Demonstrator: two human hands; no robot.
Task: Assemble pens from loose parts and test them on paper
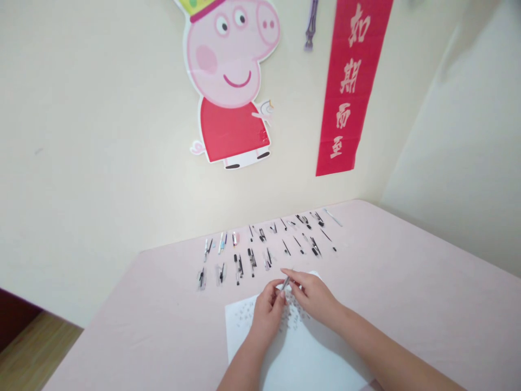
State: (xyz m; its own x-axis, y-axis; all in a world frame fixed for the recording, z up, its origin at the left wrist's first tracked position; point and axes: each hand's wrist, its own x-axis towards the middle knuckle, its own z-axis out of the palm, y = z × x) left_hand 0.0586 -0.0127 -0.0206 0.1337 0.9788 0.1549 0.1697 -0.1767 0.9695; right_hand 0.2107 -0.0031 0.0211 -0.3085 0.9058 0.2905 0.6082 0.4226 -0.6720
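Observation:
Both hands are together over a white sheet of paper (313, 355) that lies on the table. A slim grey pen (285, 283) is held between them, tilted, its far end up to the right. My left hand (269, 305) has its fingers closed around the pen's near end. The thumb and fingers of my right hand (312, 293) pinch it near the far end, with the index finger stretched out past it. Small dark marks or bits (293, 315) are scattered on the paper under the hands; I cannot tell which they are.
Beyond the paper, pens and pen parts (251, 262) lie in rows on the pink table (163, 326). A single light pen (334, 217) lies at the far right. The wall behind carries a cartoon pig cutout (234, 127) and a red banner (345, 108).

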